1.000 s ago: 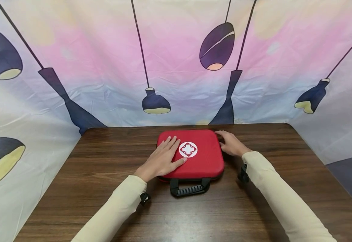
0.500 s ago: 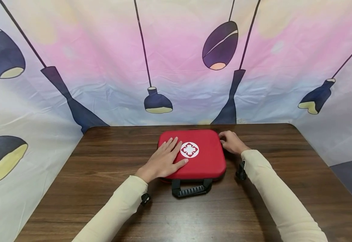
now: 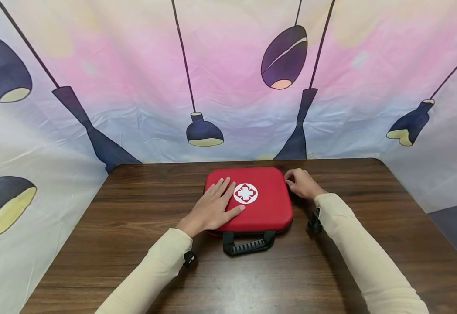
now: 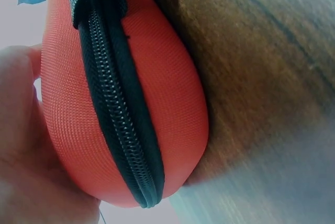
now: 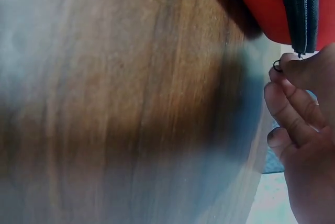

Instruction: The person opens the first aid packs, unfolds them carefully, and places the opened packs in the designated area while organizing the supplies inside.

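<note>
A red first-aid case (image 3: 267,211) with a white cross emblem lies flat on the table, its black handle (image 3: 248,247) toward me. My left hand (image 3: 210,207) rests on the left part of the lid, fingers straight and spread. At the far right corner, my right hand (image 3: 303,183) pinches a small ring-shaped zipper pull (image 5: 277,66) between thumb and forefinger, as the right wrist view shows. A black zipper (image 4: 118,109) runs round the side of the case, its teeth meshed along the stretch seen in the left wrist view.
The dark wooden table (image 3: 134,209) extends on both sides of the case and in front of it. Behind it hangs a cloth backdrop (image 3: 236,65) printed with lamps, close to the table's back edge.
My right hand's fingers have drawn in from reaching over the case's far right corner to a pinch beside it. The left hand stays on the lid.
</note>
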`<state>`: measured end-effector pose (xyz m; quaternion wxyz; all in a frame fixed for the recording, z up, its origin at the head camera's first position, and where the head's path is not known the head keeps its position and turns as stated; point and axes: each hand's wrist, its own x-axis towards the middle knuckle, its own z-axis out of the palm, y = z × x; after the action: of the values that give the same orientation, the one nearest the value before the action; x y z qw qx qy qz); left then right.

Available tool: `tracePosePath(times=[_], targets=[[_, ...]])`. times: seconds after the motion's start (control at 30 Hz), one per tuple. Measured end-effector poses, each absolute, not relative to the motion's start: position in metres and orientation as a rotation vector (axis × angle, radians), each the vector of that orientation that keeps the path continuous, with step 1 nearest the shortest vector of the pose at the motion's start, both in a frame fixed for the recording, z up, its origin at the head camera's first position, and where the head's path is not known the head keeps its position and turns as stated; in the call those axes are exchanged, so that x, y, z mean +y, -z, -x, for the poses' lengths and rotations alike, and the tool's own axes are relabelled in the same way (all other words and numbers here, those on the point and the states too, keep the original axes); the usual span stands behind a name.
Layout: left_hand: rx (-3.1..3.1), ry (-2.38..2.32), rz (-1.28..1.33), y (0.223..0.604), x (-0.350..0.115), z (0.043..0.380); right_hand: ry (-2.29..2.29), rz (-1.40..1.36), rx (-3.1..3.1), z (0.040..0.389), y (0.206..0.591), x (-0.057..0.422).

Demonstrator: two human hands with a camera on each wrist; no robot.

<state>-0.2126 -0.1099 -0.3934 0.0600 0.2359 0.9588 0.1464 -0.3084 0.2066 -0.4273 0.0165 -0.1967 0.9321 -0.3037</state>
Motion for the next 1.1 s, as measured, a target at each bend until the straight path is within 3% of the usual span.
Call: tracePosePath(times=[1.1], targets=[[2.907,-0.438,-0.674,0.394,-0.106,0.213,0.704,0.910,3.049,0.270,0.415,0.217]])
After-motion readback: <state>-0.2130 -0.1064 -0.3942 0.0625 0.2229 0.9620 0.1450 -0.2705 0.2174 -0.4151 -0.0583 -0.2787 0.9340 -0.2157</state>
